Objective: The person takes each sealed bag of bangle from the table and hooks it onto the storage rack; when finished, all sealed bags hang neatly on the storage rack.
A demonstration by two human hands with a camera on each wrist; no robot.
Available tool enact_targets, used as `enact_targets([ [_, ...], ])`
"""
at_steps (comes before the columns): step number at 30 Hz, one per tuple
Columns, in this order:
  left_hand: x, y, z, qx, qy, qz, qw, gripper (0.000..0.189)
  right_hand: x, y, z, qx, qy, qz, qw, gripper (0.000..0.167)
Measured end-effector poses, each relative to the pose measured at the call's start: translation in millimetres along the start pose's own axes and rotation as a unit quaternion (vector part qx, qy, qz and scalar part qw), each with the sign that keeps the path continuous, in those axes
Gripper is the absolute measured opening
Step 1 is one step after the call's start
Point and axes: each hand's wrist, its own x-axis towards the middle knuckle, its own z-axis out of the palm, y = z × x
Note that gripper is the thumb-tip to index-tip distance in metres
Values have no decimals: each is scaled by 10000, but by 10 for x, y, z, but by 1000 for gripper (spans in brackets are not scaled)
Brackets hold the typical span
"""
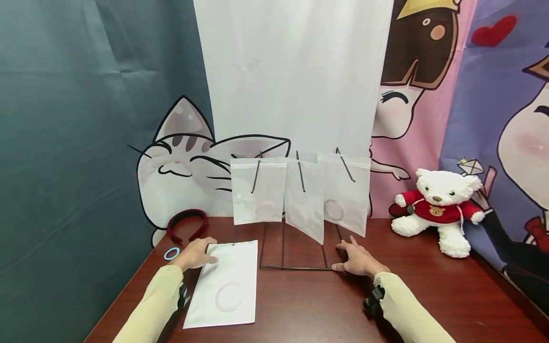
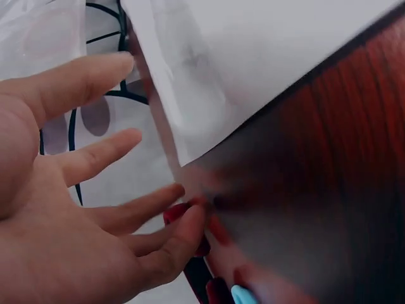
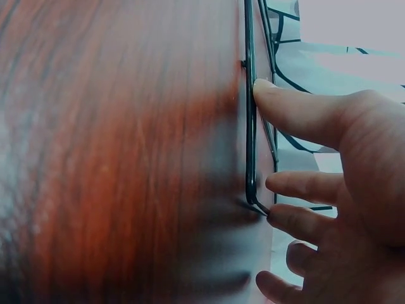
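Note:
My left hand (image 1: 195, 254) hovers over the upper left corner of a flat white bag (image 1: 236, 250) lying on the table. A pale ring (image 1: 229, 297) shows through that bag. In the left wrist view the fingers are spread beside the bag's corner, with nothing held. At the front right corner of a black wire rack (image 1: 296, 268), my right hand (image 1: 358, 260) has its thumb at the front bar and fingertips right at the corner. Three translucent zip bags (image 1: 259, 190) hang from the rack's hooks; round shapes show in the left and right ones.
Left of my left hand lie a dark red headband (image 1: 173, 230) and a light blue ring (image 1: 172, 253). A white teddy bear (image 1: 446, 190) in a red top sits at the back right. Printed curtains (image 1: 300, 71) stand behind the brown table (image 1: 309, 309).

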Motion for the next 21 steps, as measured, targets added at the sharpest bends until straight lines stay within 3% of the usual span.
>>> enact_targets([
  [3,8,-11,36,-68,-116,-196,9997,67,12,-6,7,-46,-6,2,10000,71],
  [8,50,-19,91,8,-145,-225,9996,69,21,-10,3,-76,38,-11,10000,71],
  [14,67,-26,149,-100,-19,-264,9996,61,29,-8,-16,-164,52,-44,9998,72],
  [21,56,-23,180,-598,273,-375,9971,58,31,-15,-12,-148,21,6,9999,72],
])
